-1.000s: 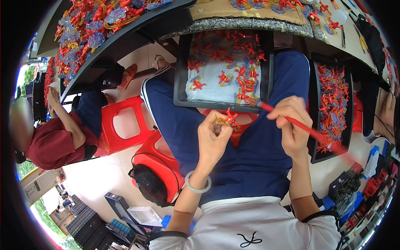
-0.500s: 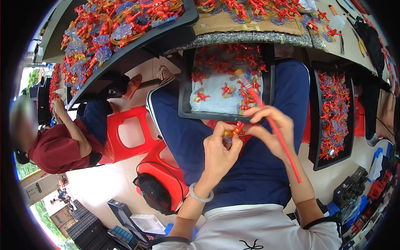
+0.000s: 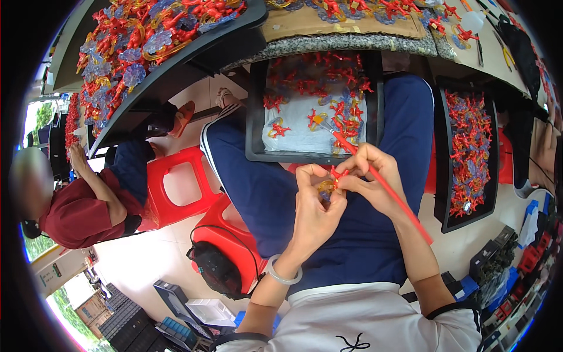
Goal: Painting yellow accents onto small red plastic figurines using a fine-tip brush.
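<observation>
Hands meet in the middle of the head view, close over the lap. Left hand [image 3: 314, 205] has its fingers pinched together on a small orange ring piece [image 3: 326, 186], holding it up near the face so it is easy to see. Right hand [image 3: 370, 179] is closed around a long red stick tool [image 3: 399, 202] like a pencil, and also nips a tiny red figure [image 3: 338, 172] right against the ring. The two bits touch, so both hands stay tight and close to keep them from slipping.

A black tray [image 3: 255, 117] sits on the knees, just past the hands. It holds loose red figures and rings on a pale cloth, so more bits are only a short reach away. Another black tray [image 3: 441, 176] full of red and blue pieces rests by the right leg.

Up top, a bench [image 3: 352, 41] carries big heaps of the same red, blue and yellow pieces. On the left, another person in a dark red top [image 3: 73, 214] sits by a red stool [image 3: 176, 188], working at another bench.
</observation>
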The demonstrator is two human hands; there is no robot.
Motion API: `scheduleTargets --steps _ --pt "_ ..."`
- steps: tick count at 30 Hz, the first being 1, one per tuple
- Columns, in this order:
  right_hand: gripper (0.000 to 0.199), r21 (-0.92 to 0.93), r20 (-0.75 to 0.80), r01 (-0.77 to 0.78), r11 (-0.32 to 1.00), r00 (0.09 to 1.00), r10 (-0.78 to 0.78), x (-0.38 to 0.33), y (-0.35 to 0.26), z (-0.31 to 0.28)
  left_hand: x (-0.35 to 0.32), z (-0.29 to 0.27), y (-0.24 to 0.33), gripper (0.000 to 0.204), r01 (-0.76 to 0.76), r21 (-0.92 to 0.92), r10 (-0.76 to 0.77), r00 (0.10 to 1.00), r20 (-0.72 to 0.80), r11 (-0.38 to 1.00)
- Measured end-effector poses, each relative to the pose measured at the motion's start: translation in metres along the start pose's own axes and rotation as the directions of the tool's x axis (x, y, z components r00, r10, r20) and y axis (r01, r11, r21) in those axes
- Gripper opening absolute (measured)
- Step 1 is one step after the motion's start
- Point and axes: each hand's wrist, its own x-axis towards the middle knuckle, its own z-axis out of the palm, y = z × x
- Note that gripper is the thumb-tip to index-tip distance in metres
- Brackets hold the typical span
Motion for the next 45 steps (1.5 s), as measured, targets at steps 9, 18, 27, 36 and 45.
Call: scheduleTargets --steps 9,18,27,36,45 --pt "0.040 0.250 -0.048 -0.236 0.939 0.966 0.255 0.003 0.015 -0.007 -0.005 0.003 -0.005 0.044 -0.024 0.063 0.024 1.000 -0.008 0.998" --pt "0.039 0.251 -0.027 -0.248 0.936 0.964 0.263 0.005 0.015 -0.007 -0.003 -0.002 -0.008 0.041 0.036 -0.132 -0.026 0.997 0.078 0.991" --pt "0.042 0.405 0.026 -0.054 0.913 0.999 0.047 0.009 0.026 -0.011 0.001 -0.011 0.004 0.043 0.140 -0.360 -0.061 0.973 0.222 0.923" --pt "0.037 0.276 0.009 0.092 0.957 0.995 -0.098 0.009 0.019 -0.014 0.009 -0.013 -0.007 0.048 0.252 -0.676 -0.112 0.963 0.245 0.692" --pt "0.038 0.045 -0.225 0.189 0.981 0.959 -0.174 -0.004 0.016 -0.002 0.010 -0.008 -0.006 0.056 0.053 -0.493 -0.042 0.999 0.033 0.868"
